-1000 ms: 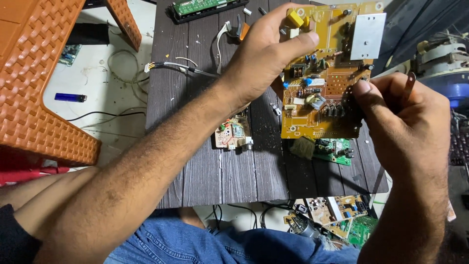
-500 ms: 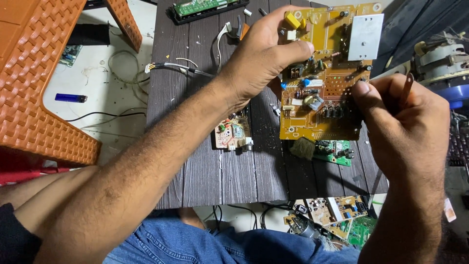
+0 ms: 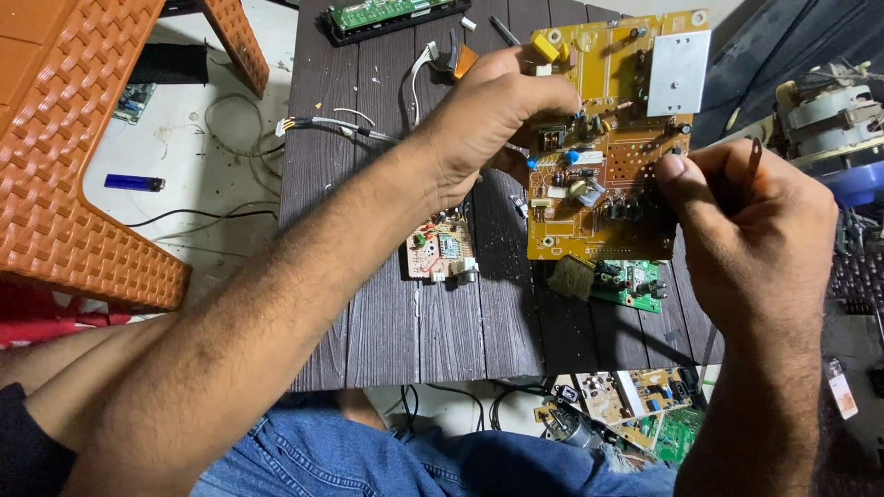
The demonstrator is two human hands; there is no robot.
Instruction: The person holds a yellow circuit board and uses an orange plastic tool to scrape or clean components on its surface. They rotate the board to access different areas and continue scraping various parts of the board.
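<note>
A yellow circuit board (image 3: 611, 120) with a white metal plate and several small components is held tilted above a dark wooden board (image 3: 442, 304). My left hand (image 3: 493, 115) grips the circuit board's left edge, fingers curled over it. My right hand (image 3: 750, 221) is closed on a thin dark metal tool (image 3: 750, 166) at the board's right edge, with the thumb pressed against the components there.
A small circuit board (image 3: 440, 250) and a green board (image 3: 631, 281) lie on the wood. An orange plastic stool (image 3: 64, 184) stands left, with a blue lighter (image 3: 133, 182) and loose wires on the floor. More boards (image 3: 635, 396) lie beyond the near edge.
The yellow circuit board has shifted slightly in my hands. Both hands keep their grips.
</note>
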